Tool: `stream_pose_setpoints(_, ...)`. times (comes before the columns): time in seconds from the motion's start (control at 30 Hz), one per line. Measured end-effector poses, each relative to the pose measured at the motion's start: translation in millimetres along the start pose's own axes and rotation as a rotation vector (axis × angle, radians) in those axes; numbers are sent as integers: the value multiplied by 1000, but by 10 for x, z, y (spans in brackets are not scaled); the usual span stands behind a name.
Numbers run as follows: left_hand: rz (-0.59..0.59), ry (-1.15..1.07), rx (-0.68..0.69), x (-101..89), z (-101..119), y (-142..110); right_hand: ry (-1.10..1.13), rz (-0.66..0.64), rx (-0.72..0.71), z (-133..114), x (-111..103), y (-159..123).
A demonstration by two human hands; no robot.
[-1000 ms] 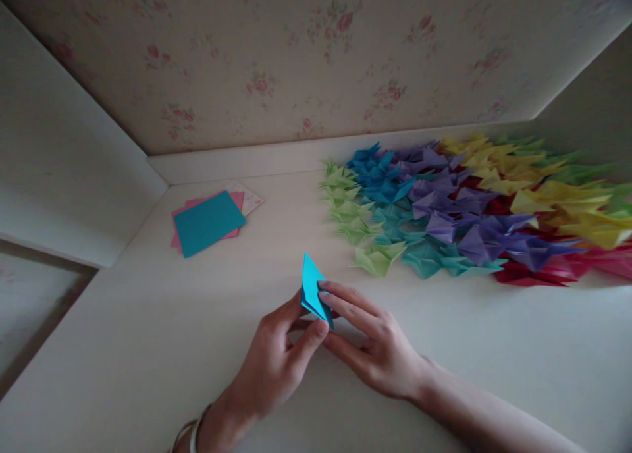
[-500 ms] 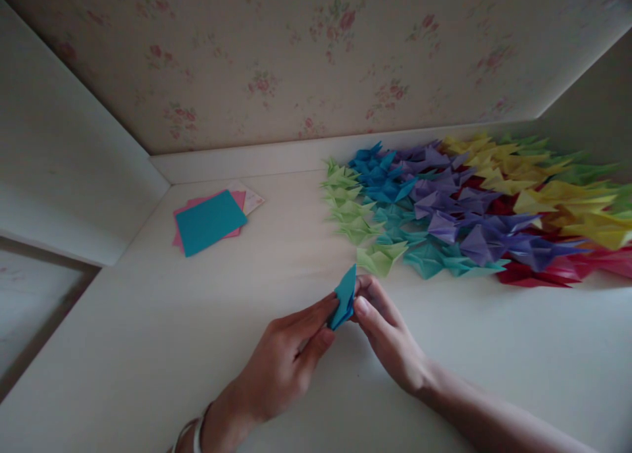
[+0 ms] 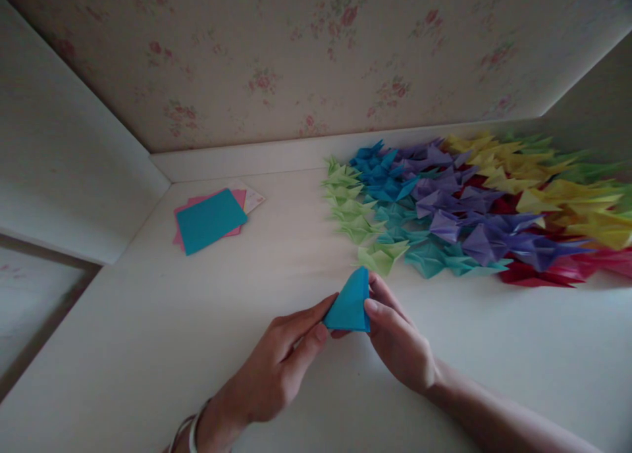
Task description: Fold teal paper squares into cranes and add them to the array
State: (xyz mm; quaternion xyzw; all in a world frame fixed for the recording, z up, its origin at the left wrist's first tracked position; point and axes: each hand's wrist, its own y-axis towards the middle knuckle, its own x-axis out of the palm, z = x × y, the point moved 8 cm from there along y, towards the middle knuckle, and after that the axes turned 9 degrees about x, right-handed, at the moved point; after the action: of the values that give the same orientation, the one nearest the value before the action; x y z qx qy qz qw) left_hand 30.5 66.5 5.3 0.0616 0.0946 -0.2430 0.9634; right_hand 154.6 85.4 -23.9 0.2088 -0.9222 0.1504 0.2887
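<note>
Between my two hands is a folded piece of blue origami paper [image 3: 349,305], roughly triangular, its point toward the wall. My left hand [image 3: 284,357] pinches the lower left corner between thumb and fingers. Along the right edge, my right hand [image 3: 399,331] grips the paper with the thumb in front and the fingers behind, partly hidden. Just beyond the paper lies a light green folded paper piece [image 3: 382,257], the nearest one of a large group.
Rows of folded paper pieces in green, blue, purple [image 3: 486,242], yellow [image 3: 577,203] and red [image 3: 540,274] cover the table's back right. Blue sheets [image 3: 211,221] lie over pink ones at the back left. A floral wall [image 3: 276,58] rises behind the white table [image 3: 162,334].
The folded blue paper has turned from a narrow, edge-on shape to show a broad triangular face. My right hand has shifted slightly right, and both hands still hold the paper.
</note>
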Motion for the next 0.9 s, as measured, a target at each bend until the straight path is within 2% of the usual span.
stream_pose_setpoints(0.23, 28, -30, -24, 2, -7, 7, -85, 1, -3, -1, 23, -6)
stream_pose_setpoints(0.47, 172, 16, -107, -95, -98, -27, -92, 41, 20, 14, 4, 14)
stream_pose_setpoints(0.6, 192, 4, -130, -102, -102, -27, -88, 93, 23, 10, -31, 42)
stream_pose_setpoints(0.77, 187, -215, -225, -82, -216, -67, -117, 114, 32, -11, -26, 53)
stream_pose_setpoints(0.9, 305, -492, -330, -109, -367, -75, -148, 95, 25, -2, 11, 6)
